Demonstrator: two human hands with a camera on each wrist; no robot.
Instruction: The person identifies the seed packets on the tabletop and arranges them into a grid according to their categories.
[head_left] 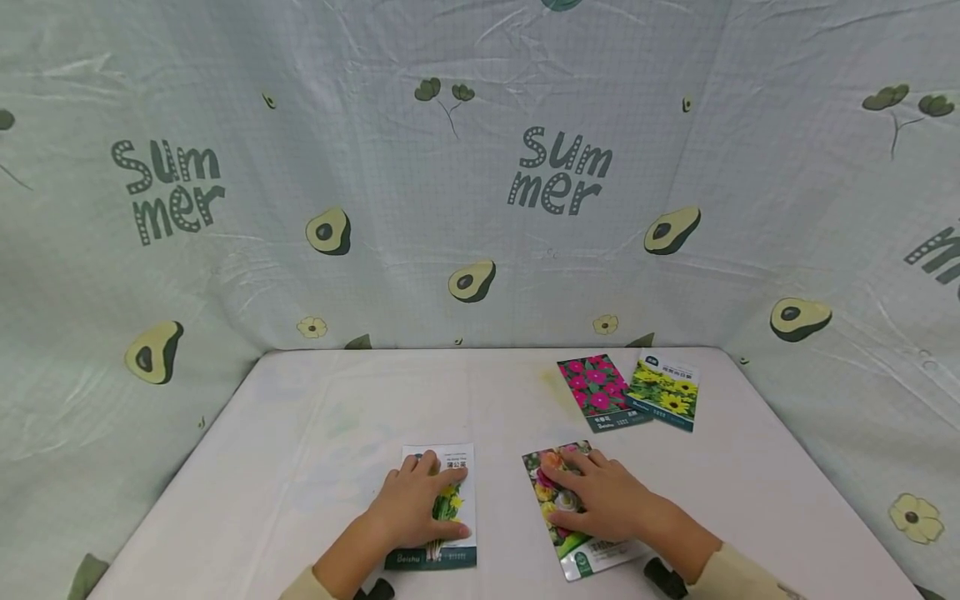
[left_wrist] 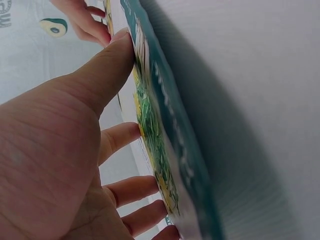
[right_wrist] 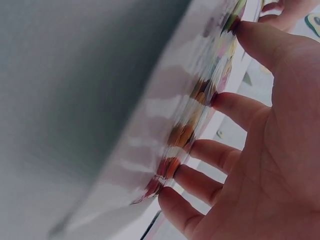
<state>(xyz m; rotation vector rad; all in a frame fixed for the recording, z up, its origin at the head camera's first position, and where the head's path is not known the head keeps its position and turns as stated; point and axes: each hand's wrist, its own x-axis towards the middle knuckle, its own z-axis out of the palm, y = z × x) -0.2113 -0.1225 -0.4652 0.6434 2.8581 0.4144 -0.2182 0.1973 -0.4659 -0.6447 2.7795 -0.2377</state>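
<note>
On the white table lies a seed packet with yellow flowers and green leaves (head_left: 467, 500). My left hand (head_left: 411, 504) rests on its face, fingers spread and fingertips touching it. In the left wrist view, the left thumb and fingertips press against the packet's printed side (left_wrist: 155, 135). To the right, my right hand (head_left: 603, 496) touches a second seed packet (head_left: 551, 492), printed with roses in several colours and lying tilted. Seen in the right wrist view, the right fingertips (right_wrist: 227, 105) sit spread along that packet's surface. The palms cover part of both packets.
Two more seed packets lie at the back right, one with magenta flowers (head_left: 596, 387) and one with yellow flowers (head_left: 667, 387) overlapping it. A pale cloth (head_left: 390, 175) with avocado prints hangs behind and beside the table (head_left: 315, 433).
</note>
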